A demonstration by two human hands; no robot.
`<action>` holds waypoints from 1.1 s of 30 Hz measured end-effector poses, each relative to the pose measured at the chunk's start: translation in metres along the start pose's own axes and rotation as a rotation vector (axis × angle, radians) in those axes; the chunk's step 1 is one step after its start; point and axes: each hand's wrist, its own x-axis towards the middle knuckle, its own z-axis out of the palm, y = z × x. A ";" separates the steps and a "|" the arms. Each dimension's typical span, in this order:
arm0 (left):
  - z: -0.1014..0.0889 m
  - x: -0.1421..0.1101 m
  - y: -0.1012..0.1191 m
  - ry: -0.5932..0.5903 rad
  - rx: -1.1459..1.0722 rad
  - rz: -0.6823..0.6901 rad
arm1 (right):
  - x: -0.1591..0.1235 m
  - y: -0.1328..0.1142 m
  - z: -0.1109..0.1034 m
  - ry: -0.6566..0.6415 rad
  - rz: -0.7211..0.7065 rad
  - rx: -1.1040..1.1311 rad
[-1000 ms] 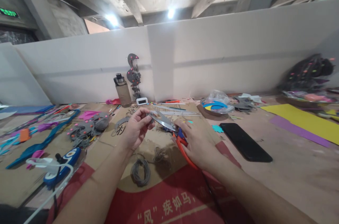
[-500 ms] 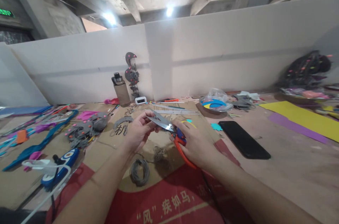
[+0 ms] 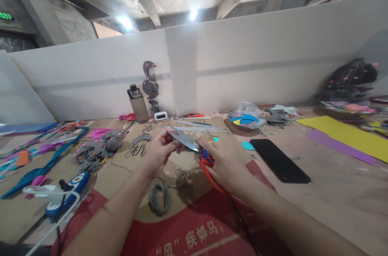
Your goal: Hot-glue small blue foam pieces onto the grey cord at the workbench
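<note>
At the left, gray pieces (image 3: 98, 147) stuck with pink pins are heaped apart from the hands, perhaps pinned so that shape is kept. A coil of cord (image 3: 159, 198) is laid on the cardboard (image 3: 117, 175) near the body, seemingly for easy reach. The left hand (image 3: 160, 149) is curled at the blade tips of the scissors (image 3: 189, 143), probably for steadying; whether anything is pinched cannot be told. The scissors are held above the cardboard, their red handles wrapped by the right hand (image 3: 224, 163), so the blades are aimed leftward. Farther right, a phone (image 3: 279, 160) is laid flat on the tabletop (image 3: 339, 207), likely kept out of the way.
</note>
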 end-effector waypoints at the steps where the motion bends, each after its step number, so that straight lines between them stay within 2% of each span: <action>1: 0.000 0.000 0.000 0.002 0.039 0.015 | 0.000 0.000 0.000 0.001 0.005 0.001; 4: -0.001 0.002 0.000 0.024 0.141 0.055 | 0.001 0.001 -0.002 0.003 0.020 0.038; 9: -0.003 0.004 0.001 0.095 0.144 0.053 | 0.003 -0.001 -0.006 0.051 0.006 0.181; 19: -0.002 0.000 0.001 0.085 0.138 0.005 | 0.003 0.000 -0.006 0.016 0.022 0.064; 33: -0.007 0.003 0.001 0.093 0.269 0.046 | 0.003 0.002 -0.005 0.008 -0.004 0.028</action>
